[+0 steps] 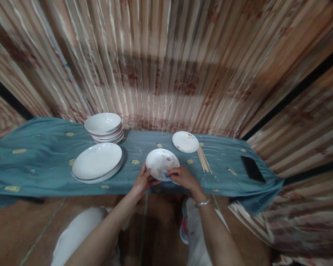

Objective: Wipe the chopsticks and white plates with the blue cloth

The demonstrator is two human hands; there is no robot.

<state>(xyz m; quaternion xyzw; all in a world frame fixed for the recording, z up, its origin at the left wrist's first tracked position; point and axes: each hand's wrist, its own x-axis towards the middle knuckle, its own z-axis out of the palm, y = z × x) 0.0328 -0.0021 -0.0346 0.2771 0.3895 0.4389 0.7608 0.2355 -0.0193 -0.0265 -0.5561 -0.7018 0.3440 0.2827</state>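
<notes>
A white plate (158, 162) with small pink and yellow flowers is tilted toward me at the table's near edge. My left hand (145, 181) grips its left rim, thumb on the front and fingers behind. Against the lower right of its face, my right hand (183, 178) pinches a light blue cloth (165, 174), mostly hidden by the fingers. Just beyond lies another flowered plate (184, 142), and beside that a bundle of wooden chopsticks (204, 159).
On the left stand a stack of large white plates (97, 162) and, behind it, a stack of white bowls (103, 123) with red rims. A black phone (252, 169) lies at the right end of the blue-green tablecloth (138, 142). A striped curtain (166, 66) hangs close behind.
</notes>
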